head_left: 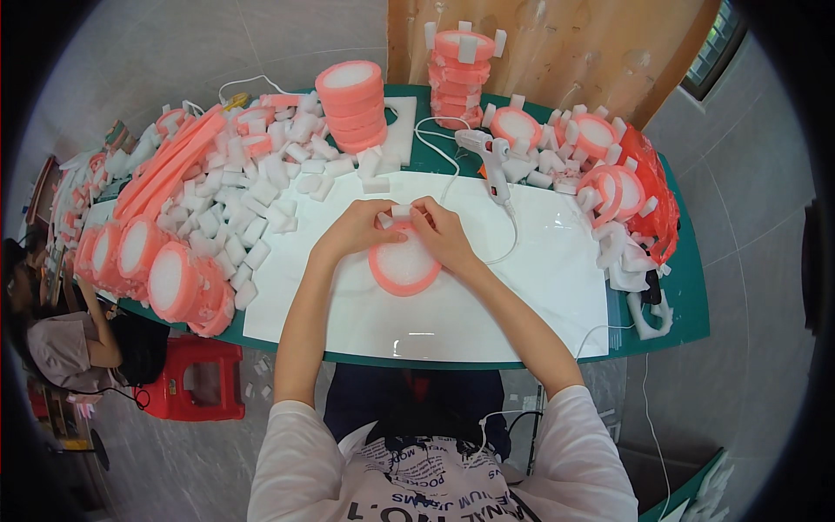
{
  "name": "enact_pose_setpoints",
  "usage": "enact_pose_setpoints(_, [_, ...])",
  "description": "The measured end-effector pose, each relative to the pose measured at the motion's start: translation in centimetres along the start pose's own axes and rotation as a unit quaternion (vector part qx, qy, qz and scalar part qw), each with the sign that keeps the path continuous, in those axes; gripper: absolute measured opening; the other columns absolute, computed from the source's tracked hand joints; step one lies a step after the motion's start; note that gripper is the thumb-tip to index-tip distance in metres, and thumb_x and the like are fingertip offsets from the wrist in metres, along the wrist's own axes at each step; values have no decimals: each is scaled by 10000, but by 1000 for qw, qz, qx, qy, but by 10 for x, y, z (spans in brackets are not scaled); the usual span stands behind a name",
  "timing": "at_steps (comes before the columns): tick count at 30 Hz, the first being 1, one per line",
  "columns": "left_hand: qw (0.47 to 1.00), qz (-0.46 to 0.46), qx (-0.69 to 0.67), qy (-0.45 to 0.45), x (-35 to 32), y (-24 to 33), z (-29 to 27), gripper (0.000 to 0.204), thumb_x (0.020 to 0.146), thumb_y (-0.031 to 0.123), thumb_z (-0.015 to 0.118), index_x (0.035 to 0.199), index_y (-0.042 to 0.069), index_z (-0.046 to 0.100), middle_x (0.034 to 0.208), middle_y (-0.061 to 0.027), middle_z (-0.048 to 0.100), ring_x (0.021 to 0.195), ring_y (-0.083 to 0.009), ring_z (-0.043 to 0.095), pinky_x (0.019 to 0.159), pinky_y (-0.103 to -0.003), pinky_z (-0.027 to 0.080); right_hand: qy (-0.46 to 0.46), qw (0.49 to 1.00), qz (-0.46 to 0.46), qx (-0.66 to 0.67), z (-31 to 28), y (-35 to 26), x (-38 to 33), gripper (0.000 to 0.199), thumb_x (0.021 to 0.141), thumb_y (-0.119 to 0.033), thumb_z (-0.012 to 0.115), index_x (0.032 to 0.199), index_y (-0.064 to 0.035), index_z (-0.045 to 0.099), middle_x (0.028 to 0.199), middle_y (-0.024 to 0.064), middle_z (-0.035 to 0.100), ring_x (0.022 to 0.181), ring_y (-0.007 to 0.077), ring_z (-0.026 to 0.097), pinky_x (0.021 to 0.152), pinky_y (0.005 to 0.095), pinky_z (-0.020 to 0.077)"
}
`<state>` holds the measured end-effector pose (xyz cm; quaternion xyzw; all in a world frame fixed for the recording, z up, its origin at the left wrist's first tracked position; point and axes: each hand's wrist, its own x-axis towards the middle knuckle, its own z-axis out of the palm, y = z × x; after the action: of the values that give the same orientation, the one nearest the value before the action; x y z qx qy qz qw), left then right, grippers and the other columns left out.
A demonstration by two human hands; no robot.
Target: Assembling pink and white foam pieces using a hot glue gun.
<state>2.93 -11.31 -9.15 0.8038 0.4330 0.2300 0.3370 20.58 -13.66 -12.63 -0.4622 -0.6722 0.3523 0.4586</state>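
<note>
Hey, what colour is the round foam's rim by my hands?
The rim is salmon pink, best in head view.

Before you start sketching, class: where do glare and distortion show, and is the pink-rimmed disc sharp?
Head view: small bright streaks on the white sheet near its front edge; head view: green table looks bowed along its front, frame corners black; head view: pink-rimmed disc fairly sharp.

The disc point(405, 264) is pink-rimmed white, the block point(401, 210) white, the table point(691, 300) green.
</note>
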Motion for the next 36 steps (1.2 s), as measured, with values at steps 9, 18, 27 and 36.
enact_pose_setpoints(9, [1000, -5, 0, -3, -1, 3, -1, 485, 625, 240, 742, 1018, 3, 584, 787, -119, 599, 612, -170, 532, 582, -275, 437, 2, 1000, 2, -1, 0, 0, 0, 161, 848, -157, 496, 902, -7, 513, 753, 126, 585, 621, 198, 544, 585, 287, 427])
enact_pose_setpoints(18, [1000, 1, 1, 2, 0, 2, 1, 489, 622, 211, 746, 1033, 4, 581, 747, -106, 585, 610, -156, 515, 585, -269, 430, 4, 1000, -4, 2, 0, 1, 0, 156, 849, -157, 499, 897, -10, 514, 739, 121, 578, 612, 190, 539, 581, 282, 425])
enact_pose_setpoints(27, [1000, -2, -4, 4, 0, 1, 1, 478, 620, 206, 748, 1023, 9, 585, 733, -90, 578, 605, -145, 502, 571, -261, 417, 6, 1000, -3, -4, 0, 1, 0, 163, 849, -164, 497, 899, -10, 515, 740, 126, 579, 625, 202, 546, 590, 286, 428])
enact_pose_setpoints(36, [1000, -6, -3, -1, 0, 3, 1, 474, 621, 204, 747, 1019, 5, 585, 724, -84, 571, 603, -138, 495, 568, -261, 414, 5, 1000, -4, 4, 0, 2, 0, 162, 850, -161, 495, 896, -7, 514, 737, 125, 577, 620, 201, 542, 585, 288, 426])
